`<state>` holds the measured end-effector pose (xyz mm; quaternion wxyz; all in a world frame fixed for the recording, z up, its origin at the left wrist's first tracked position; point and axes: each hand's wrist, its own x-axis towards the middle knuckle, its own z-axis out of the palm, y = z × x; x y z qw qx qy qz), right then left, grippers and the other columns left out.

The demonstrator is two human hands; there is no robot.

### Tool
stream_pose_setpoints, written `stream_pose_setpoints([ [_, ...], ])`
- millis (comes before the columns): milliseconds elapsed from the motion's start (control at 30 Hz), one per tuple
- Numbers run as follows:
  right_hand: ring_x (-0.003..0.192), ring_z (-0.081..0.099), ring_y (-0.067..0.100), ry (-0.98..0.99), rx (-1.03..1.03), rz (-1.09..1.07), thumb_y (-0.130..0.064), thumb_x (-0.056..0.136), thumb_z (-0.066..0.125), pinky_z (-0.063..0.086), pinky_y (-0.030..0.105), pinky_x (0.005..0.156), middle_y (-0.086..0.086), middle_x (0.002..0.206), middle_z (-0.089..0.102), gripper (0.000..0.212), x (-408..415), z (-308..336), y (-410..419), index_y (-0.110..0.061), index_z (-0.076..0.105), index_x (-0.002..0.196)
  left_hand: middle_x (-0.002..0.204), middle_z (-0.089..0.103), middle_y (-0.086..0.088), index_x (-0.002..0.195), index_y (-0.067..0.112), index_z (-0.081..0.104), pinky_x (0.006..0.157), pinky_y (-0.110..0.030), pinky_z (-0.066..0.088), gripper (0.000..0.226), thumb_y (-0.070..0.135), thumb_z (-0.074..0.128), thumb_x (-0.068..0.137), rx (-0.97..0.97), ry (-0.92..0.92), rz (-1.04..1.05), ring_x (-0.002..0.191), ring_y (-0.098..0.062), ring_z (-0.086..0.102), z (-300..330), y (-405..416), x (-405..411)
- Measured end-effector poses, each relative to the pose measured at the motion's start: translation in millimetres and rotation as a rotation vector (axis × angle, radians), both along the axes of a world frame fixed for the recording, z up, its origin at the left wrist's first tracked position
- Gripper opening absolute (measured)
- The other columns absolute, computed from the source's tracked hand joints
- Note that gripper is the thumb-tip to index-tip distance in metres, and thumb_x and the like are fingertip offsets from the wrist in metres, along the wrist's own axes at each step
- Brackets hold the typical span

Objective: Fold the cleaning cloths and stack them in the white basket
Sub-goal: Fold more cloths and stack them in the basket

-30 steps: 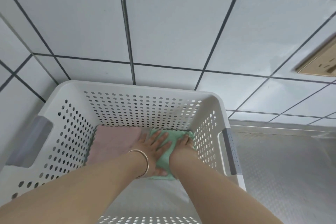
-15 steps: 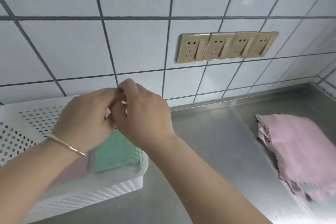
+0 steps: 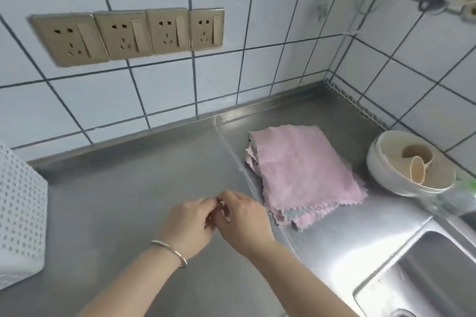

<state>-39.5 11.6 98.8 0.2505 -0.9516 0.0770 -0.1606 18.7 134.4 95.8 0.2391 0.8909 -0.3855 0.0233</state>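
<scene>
head view: the left hand (image 3: 189, 224) and right hand (image 3: 242, 222) are held together above the steel counter (image 3: 128, 201), fingertips touching and fingers curled, with nothing seen between them. a stack of pink cloths (image 3: 301, 175) is laid flat on the counter just to the right of the hands, near a white bowl (image 3: 401, 170). the white basket (image 3: 20, 213) is seen at the left edge, well apart from the cloths.

The white basket (image 3: 22, 216) is cut off at the left edge; the sink (image 3: 422, 278) perhaps runs past the lower right corner.
</scene>
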Motion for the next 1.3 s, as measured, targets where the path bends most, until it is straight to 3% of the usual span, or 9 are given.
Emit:
stream_pose_setpoints([
  [133, 0.1, 0.055, 0.022, 0.298, -0.049, 0.002, -0.023, 0.087, 0.054, 0.041, 0.03, 0.067, 0.0, 0.102, 0.061, 0.021, -30.1, -44.5, -79.9, -0.015, 0.065, 0.103, 0.086, 0.068, 0.006, 0.091, 0.03, 0.062, 0.062, -0.026, 0.045, 0.015, 0.028, 0.056, 0.079, 0.07, 0.168, -0.038, 0.079, -0.022, 0.065, -37.7, -70.4, -17.5],
  [300, 0.071, 0.062, 0.018, 0.295, -0.101, -0.125, -0.012, 0.053, 0.082, 0.05, 0.025, 0.051, -0.008, 0.076, 0.061, 0.027, -52.7, -89.4, -140.0, -0.022, 0.067, 0.073, 0.099, 0.062, 0.01, 0.098, 0.03, 0.063, 0.077, -0.03, 0.05, 0.021, 0.035, 0.048, 0.084, 0.225, 0.292, -0.011, 0.093, -0.015, 0.062, -82.3, -127.2, -25.0],
  [367, 0.069, 0.061, 0.018, 0.268, -0.11, -0.156, -0.01, 0.048, 0.083, 0.049, 0.024, 0.052, -0.007, 0.077, 0.062, 0.032, -50.9, -95.8, -159.4, -0.021, 0.067, 0.073, 0.092, 0.061, 0.01, 0.091, 0.029, 0.064, 0.067, -0.028, 0.05, 0.014, 0.029, 0.063, 0.077, 0.266, 0.196, -0.029, 0.087, -0.017, 0.063, -93.1, -144.4, -21.6],
  [500, 0.07, 0.061, 0.019, 0.24, -0.121, -0.173, -0.009, 0.046, 0.082, 0.05, 0.025, 0.053, -0.005, 0.08, 0.062, 0.037, -45.1, -108.1, -179.1, -0.02, 0.066, 0.077, 0.071, 0.057, 0.011, 0.069, 0.028, 0.06, 0.044, -0.023, 0.045, 0.036, 0.027, 0.083, 0.041, 0.347, -0.022, -0.053, 0.064, -0.014, 0.061, -103.0, -167.8, -14.8],
  [667, 0.072, 0.06, 0.021, 0.226, -0.099, -0.185, -0.013, 0.051, 0.08, 0.05, 0.029, 0.053, -0.004, 0.082, 0.061, 0.033, -43.2, -123.4, -181.9, -0.019, 0.066, 0.08, 0.074, 0.061, 0.01, 0.074, 0.027, 0.066, 0.05, -0.028, 0.044, 0.034, 0.025, 0.079, 0.044, 0.353, -0.099, -0.008, 0.067, -0.016, 0.062, -114.7, -180.1, -7.7],
  [800, 0.072, 0.058, 0.022, 0.228, -0.134, -0.189, -0.022, 0.059, 0.07, 0.05, 0.03, 0.055, -0.004, 0.081, 0.059, 0.02, -41.1, -127.2, -184.1, -0.02, 0.064, 0.078, 0.068, 0.063, 0.011, 0.068, 0.027, 0.068, 0.054, -0.027, 0.043, 0.009, 0.025, 0.063, 0.061, 0.31, -0.15, -0.025, 0.063, -0.015, 0.06, -121.1, -179.3, -1.0],
  [1033, 0.061, 0.053, 0.021, 0.211, -0.238, -0.231, -0.025, 0.063, 0.052, 0.044, 0.03, 0.049, -0.003, 0.068, 0.055, 0.015, -31.7, -125.0, -184.1, -0.02, 0.064, 0.069, 0.055, 0.058, 0.008, 0.059, 0.025, 0.063, 0.051, -0.023, 0.042, 0.023, 0.027, 0.042, 0.066, 0.288, -0.123, -0.013, 0.052, -0.013, 0.059, -114.4, -184.2, 7.6],
  [1167, 0.058, 0.054, 0.022, 0.239, -0.134, -0.266, -0.014, 0.062, 0.057, 0.037, 0.027, 0.047, -0.002, 0.064, 0.057, 0.009, -25.6, -126.6, -190.2, -0.018, 0.065, 0.061, 0.053, 0.056, 0.009, 0.058, 0.027, 0.06, 0.048, -0.02, 0.041, 0.023, 0.036, 0.043, 0.071, 0.255, -0.04, 0.008, 0.049, -0.011, 0.058, -109.1, -183.7, 8.4],
  [1300, 0.062, 0.054, 0.023, 0.159, -0.054, -0.263, -0.019, 0.078, 0.051, 0.037, 0.028, 0.05, -0.002, 0.066, 0.059, 0.017, -23.4, -125.1, -195.5, -0.015, 0.064, 0.068, 0.06, 0.058, 0.014, 0.063, 0.031, 0.062, 0.05, -0.02, 0.044, 0.019, 0.048, 0.069, 0.057, 0.277, -0.055, -0.079, 0.055, -0.009, 0.059, -109.5, -184.2, 9.2],
])
